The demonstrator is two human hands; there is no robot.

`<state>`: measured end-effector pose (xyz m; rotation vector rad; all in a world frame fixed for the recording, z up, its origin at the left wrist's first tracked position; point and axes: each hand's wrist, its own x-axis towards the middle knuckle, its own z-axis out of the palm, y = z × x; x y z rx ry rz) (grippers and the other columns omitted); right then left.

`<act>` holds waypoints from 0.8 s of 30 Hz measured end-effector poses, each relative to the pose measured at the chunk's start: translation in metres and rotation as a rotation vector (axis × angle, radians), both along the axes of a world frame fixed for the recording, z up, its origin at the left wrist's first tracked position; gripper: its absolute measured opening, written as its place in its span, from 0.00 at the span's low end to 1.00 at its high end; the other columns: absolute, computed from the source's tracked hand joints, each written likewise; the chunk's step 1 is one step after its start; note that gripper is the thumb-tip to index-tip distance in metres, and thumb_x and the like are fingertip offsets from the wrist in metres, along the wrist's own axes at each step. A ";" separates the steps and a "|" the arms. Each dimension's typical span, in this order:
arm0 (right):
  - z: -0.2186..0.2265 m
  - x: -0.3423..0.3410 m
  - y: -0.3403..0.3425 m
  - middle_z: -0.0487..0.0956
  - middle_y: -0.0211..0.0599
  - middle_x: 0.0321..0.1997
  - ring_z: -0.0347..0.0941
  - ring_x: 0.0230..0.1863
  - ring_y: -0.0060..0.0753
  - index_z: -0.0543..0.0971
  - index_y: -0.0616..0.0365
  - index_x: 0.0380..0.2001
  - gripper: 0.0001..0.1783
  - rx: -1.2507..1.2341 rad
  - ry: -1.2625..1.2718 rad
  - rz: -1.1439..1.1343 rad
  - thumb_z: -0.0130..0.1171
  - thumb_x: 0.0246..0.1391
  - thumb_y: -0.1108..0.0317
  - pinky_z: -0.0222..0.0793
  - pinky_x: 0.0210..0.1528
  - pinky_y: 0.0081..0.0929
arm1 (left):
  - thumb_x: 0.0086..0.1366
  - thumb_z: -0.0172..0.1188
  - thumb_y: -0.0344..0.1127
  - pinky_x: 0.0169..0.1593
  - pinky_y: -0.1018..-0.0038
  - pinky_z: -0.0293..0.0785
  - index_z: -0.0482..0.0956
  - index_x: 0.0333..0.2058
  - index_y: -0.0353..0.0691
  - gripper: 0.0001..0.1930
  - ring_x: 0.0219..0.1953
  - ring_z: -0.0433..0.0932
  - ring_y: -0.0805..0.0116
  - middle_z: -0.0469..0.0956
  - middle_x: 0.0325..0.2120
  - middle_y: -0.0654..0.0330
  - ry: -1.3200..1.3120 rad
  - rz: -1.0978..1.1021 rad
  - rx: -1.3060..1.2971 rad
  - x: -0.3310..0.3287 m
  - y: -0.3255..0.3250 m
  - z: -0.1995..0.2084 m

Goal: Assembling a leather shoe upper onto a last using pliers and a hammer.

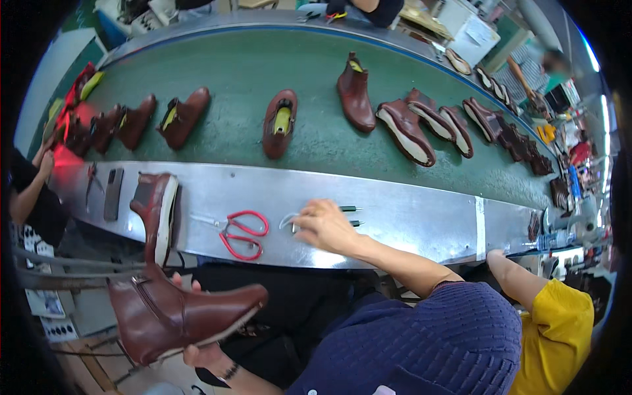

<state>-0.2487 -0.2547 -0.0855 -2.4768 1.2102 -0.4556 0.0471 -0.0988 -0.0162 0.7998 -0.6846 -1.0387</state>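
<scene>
Boot (187, 311) is in front of the bench (428, 209), clasped by the left hand (207, 355); holding it steady seems wise while the right hand (325, 227) (I cannot tell its grip) reaches near the scissors (226, 232).

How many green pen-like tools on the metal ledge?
2 visible: an upper green tool beside the right hand, and a lower green tool nearer the person. The hand may hide more.
</scene>
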 end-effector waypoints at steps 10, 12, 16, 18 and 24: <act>0.100 0.092 0.046 0.77 0.33 0.53 0.71 0.52 0.21 0.68 0.65 0.60 0.36 1.075 -0.887 0.505 0.70 0.49 0.71 0.67 0.57 0.24 | 0.59 0.46 0.71 0.64 0.54 0.64 0.49 0.68 0.35 0.51 0.62 0.66 0.50 0.60 0.64 0.44 -0.071 -0.021 0.087 -0.016 0.008 0.009; 0.094 0.083 0.046 0.77 0.33 0.53 0.71 0.53 0.22 0.71 0.66 0.59 0.33 1.217 -0.954 0.375 0.69 0.49 0.73 0.66 0.58 0.25 | 0.58 0.67 0.53 0.64 0.60 0.63 0.49 0.68 0.36 0.49 0.62 0.66 0.57 0.62 0.63 0.49 -0.389 -0.018 0.474 0.012 0.034 -0.032; 0.095 0.059 0.033 0.79 0.33 0.50 0.74 0.49 0.22 0.74 0.66 0.56 0.27 1.120 -1.123 0.089 0.67 0.52 0.72 0.69 0.55 0.24 | 0.55 0.72 0.44 0.58 0.68 0.69 0.41 0.70 0.38 0.55 0.57 0.72 0.58 0.63 0.63 0.48 -0.316 -0.218 0.318 -0.010 0.034 -0.009; 0.101 0.054 0.015 0.80 0.34 0.49 0.74 0.48 0.22 0.74 0.66 0.55 0.26 1.033 -1.096 0.006 0.66 0.53 0.72 0.70 0.54 0.24 | 0.60 0.68 0.42 0.55 0.71 0.72 0.48 0.69 0.37 0.46 0.56 0.74 0.58 0.66 0.61 0.48 -0.203 -0.224 0.452 -0.004 0.058 -0.036; 0.099 0.069 -0.048 0.82 0.33 0.40 0.77 0.35 0.18 0.78 0.66 0.49 0.22 0.714 -1.114 -0.307 0.65 0.54 0.65 0.74 0.32 0.18 | 0.69 0.57 0.39 0.49 0.67 0.78 0.60 0.65 0.35 0.29 0.50 0.79 0.55 0.72 0.55 0.46 0.144 0.052 0.682 -0.015 0.138 -0.119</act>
